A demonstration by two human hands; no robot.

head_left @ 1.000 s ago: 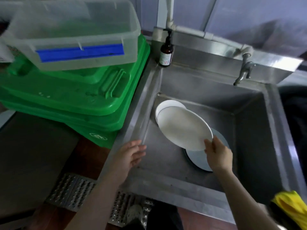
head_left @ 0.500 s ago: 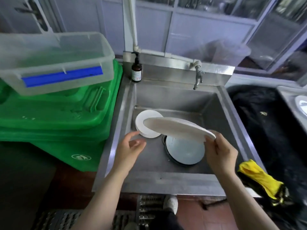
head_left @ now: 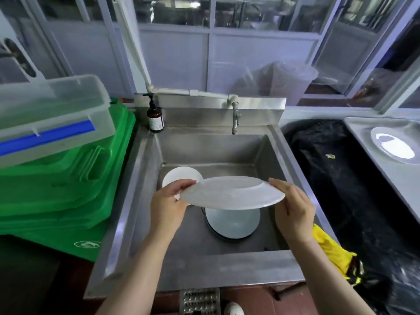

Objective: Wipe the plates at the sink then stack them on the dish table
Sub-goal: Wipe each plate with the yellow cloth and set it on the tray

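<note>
A large white plate (head_left: 231, 193) is held almost level above the steel sink (head_left: 204, 267). My left hand (head_left: 168, 205) grips its left rim and my right hand (head_left: 293, 208) grips its right rim. Below it, on the sink floor, lies another white plate (head_left: 234, 223) over the drain. A smaller stack of white plates (head_left: 179, 176) sits at the sink's back left, partly hidden by my left hand. On the steel dish table (head_left: 386, 178) at the far right lies one white plate (head_left: 394, 145).
Green crates (head_left: 59, 192) with a clear plastic bin (head_left: 52, 114) on top stand left of the sink. A brown soap bottle (head_left: 155, 118) and a tap (head_left: 235, 119) are at the back. A black bag (head_left: 345, 178) and a yellow cloth (head_left: 329, 248) lie to the right.
The plate has been lifted from the sink and levelled. My left hand, free before, now grips its left rim. The view has tilted up toward the window.
</note>
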